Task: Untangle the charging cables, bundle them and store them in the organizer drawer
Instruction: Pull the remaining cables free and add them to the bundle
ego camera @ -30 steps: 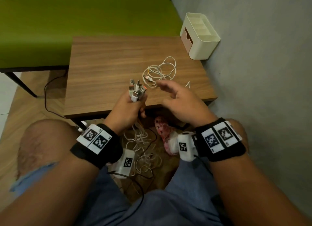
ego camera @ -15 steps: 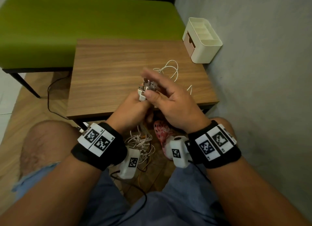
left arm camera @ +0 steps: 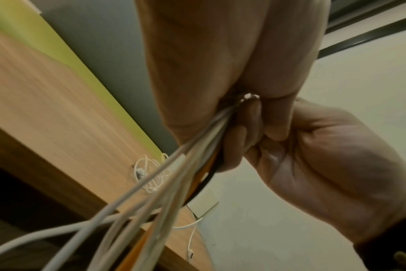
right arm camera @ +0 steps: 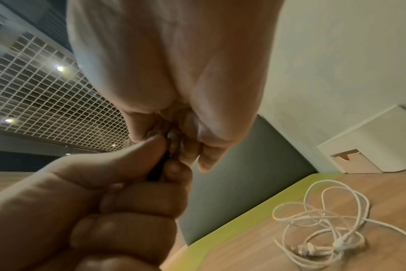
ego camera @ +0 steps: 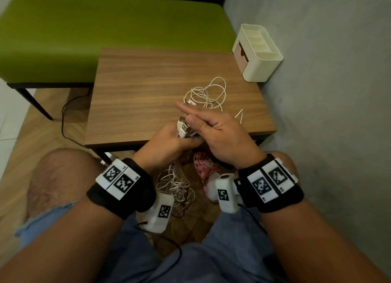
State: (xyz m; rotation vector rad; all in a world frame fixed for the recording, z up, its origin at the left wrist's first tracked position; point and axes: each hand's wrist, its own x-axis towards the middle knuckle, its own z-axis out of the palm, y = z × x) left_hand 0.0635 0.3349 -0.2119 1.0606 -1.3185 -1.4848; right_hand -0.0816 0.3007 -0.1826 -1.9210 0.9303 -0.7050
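The worktop point(ego camera: 137, 96) lies bare along its left edge and middle; a loose cable coil point(ego camera: 206, 94) sits toward the right edge, the organizer point(ego camera: 257, 52) fills the far right corner.

My left hand point(ego camera: 167, 142) grips a bunch of white, orange and black charging cables point(left arm camera: 174, 185) just below their plugs, the rest dangling tangled; a loose coil of thin white cable point(ego camera: 208, 95) lies on the table; the cream plastic organizer point(ego camera: 259, 52) stands at the far right corner, its pinkish drawer point(ego camera: 240, 55) closed.

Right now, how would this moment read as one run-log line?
left hand: grips cable plugs | right hand: pinches plugs | loose white cable: on table | organizer drawer: shut
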